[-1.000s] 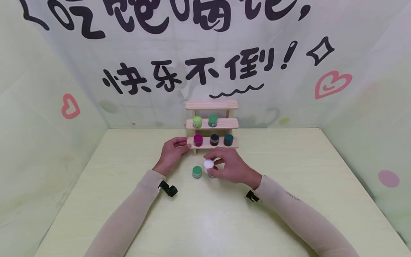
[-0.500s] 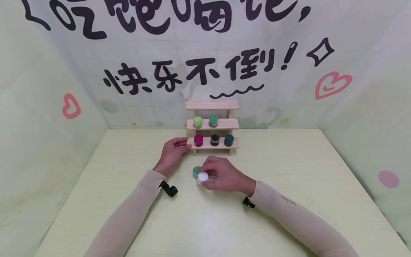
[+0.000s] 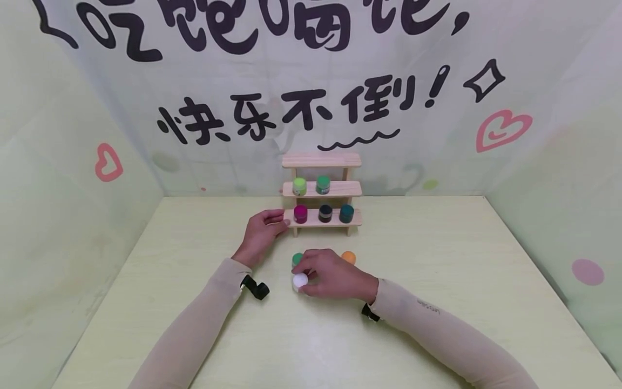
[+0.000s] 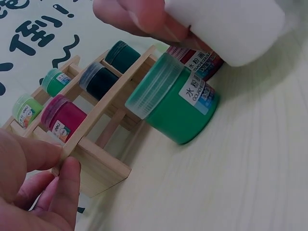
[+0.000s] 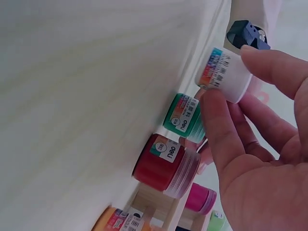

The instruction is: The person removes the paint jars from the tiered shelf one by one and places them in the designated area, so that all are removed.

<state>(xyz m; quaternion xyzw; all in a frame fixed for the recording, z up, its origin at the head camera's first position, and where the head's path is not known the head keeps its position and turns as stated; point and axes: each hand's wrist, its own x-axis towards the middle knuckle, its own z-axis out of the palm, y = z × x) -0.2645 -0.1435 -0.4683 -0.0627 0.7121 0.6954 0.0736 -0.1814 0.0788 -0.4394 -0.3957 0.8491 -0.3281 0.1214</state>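
The white jar (image 3: 300,280) sits pinched between the thumb and fingers of the right hand (image 3: 335,275). It is smooth, with a round white top; its label (image 5: 216,70) shows blue, red and orange beside black bars. Whether its base meets the table (image 3: 311,351), I cannot tell.

The left hand (image 3: 262,235) has thumb and fingers clamped on the near shelf's end on the rack (image 3: 322,160).

Just beyond the right fingertips stands a green jar (image 4: 175,103). A red jar (image 5: 161,159) stands behind that hand, hidden from the head view; an orange jar (image 3: 348,257) shows past its knuckles. Magenta (image 3: 300,214), black (image 3: 325,213) and teal (image 3: 346,213) jars line the shelf right of the left fingers.

From the white jar, tabletop runs back toward the person between both sleeves (image 3: 194,324). A gap parts the two hands. The table's side edges lie well apart from all fingers; its far edge meets the backdrop (image 3: 218,167) behind the rack.
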